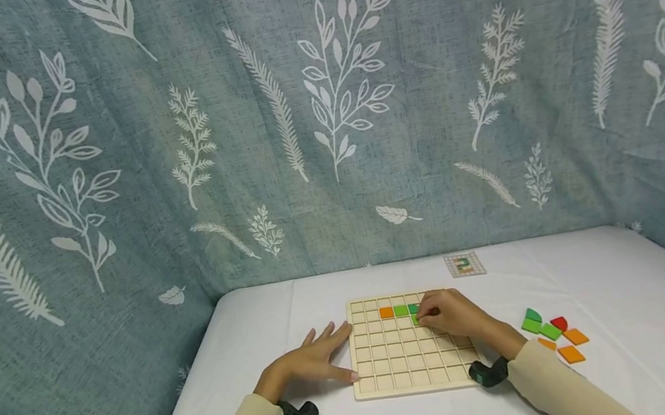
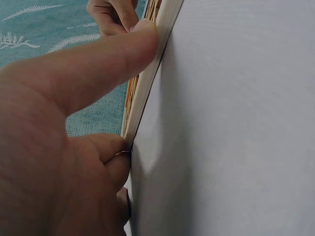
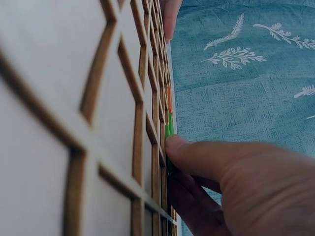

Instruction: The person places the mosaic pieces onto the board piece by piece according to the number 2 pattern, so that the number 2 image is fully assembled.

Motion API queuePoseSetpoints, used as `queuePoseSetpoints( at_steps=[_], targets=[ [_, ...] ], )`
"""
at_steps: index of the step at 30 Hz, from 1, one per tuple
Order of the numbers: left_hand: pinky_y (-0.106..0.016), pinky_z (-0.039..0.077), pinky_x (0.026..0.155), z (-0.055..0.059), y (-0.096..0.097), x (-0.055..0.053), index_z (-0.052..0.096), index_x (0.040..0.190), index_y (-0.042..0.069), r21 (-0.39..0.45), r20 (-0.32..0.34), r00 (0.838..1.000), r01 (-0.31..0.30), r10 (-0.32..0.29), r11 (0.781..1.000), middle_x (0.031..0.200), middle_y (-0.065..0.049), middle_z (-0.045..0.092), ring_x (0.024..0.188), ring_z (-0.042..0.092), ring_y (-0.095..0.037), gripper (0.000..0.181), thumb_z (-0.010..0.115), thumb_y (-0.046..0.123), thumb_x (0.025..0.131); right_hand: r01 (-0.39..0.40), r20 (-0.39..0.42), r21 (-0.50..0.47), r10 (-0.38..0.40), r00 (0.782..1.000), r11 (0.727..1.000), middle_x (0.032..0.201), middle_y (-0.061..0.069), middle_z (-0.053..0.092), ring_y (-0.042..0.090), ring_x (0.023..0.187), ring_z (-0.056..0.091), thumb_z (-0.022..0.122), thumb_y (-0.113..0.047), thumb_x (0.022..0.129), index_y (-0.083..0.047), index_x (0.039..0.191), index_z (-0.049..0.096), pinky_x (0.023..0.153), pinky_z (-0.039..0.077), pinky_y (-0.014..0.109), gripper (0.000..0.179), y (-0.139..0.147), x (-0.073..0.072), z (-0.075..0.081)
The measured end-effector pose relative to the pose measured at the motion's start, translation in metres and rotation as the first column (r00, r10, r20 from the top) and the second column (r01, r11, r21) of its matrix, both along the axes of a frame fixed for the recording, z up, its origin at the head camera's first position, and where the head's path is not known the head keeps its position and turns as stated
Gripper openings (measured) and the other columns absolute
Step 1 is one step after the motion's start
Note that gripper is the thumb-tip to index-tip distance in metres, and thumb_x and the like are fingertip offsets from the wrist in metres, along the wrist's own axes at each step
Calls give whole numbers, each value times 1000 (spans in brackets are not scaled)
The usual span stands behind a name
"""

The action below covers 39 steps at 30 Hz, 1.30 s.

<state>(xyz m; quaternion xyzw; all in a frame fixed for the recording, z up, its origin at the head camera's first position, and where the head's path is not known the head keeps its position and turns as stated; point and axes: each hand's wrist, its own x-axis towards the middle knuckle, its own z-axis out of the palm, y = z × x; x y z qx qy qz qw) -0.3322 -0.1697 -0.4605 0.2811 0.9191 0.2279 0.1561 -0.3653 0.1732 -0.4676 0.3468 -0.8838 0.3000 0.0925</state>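
A pale wooden grid board [image 1: 399,361] lies flat on the white table. My left hand [image 1: 316,360] rests at its left edge, fingers spread; in the left wrist view the thumb [image 2: 108,64] lies against the board's rim [image 2: 147,93]. Over the upper right part of the board, my right hand [image 1: 454,312] pinches a light green piece [image 1: 415,320] in the second row of filled cells. Above it sit an orange square [image 1: 386,312], a light green square [image 1: 401,310] and a dark green piece [image 1: 413,308], partly hidden by the fingers. In the right wrist view the thumb [image 3: 197,152] covers most of the pinched piece.
To the right lie several loose tiles: green squares [image 1: 550,331], a dark green quarter-round [image 1: 533,315], a red rounded piece [image 1: 559,324] and orange pieces [image 1: 571,354]. A small pattern card [image 1: 465,265] lies behind the board. A leaf-patterned curtain [image 1: 366,217] hangs behind the table.
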Motion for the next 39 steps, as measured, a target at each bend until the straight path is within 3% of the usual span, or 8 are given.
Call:
queuePoseSetpoints(
  at_steps=[6, 15, 24, 31, 39],
  targets=[
    [-56, -5, 126, 1, 1, -1, 17, 161, 14, 1, 1, 1000, 2, -2, 1000, 169, -3, 14, 158, 3, -28, 107, 71, 60, 82, 37, 9, -14, -37, 999, 999, 92, -6, 72, 6, 82, 65, 76, -15, 88, -13, 89, 79, 71, 55, 21, 4, 2, 0, -1],
    [-57, -5, 125, -1, -2, -3, 16, 161, 12, 2, -19, 1000, 9, -8, 1000, 169, -3, 14, 158, 3, -28, 107, 72, 59, 83, 34, 64, -29, -32, 997, 999, 93, -2, 69, 5, 80, 60, 75, -16, 89, -11, 87, 77, 68, 52, 22, 6, -2, -2, 3],
    [-57, -6, 125, -2, 1, -2, 16, 161, 12, 17, 3, 1000, 16, -16, 1000, 169, -4, 13, 158, 2, -28, 107, 72, 58, 83, 65, 69, -5, -64, 996, 998, 91, -6, 67, 3, 78, 57, 76, -18, 89, -11, 90, 77, 67, 51, 21, 7, -1, -1, 3],
    [-57, -6, 125, -3, 0, -2, 15, 161, 11, 11, 4, 1000, 16, -16, 1000, 169, -4, 12, 158, 1, -29, 107, 71, 58, 83, 57, 118, -46, -51, 992, 997, 91, -3, 67, 3, 75, 56, 75, -15, 90, -8, 99, 75, 65, 51, 21, 12, 0, 7, 15],
    [-58, -7, 125, -3, 0, -3, 15, 161, 11, 15, 0, 1000, 17, -17, 1000, 169, -5, 13, 158, 1, -29, 107, 71, 58, 83, 63, 172, -63, -51, 984, 996, 99, 0, 68, 8, 87, 63, 71, -18, 94, -7, 109, 72, 77, 56, 24, 19, 16, 16, 33]
  ],
)
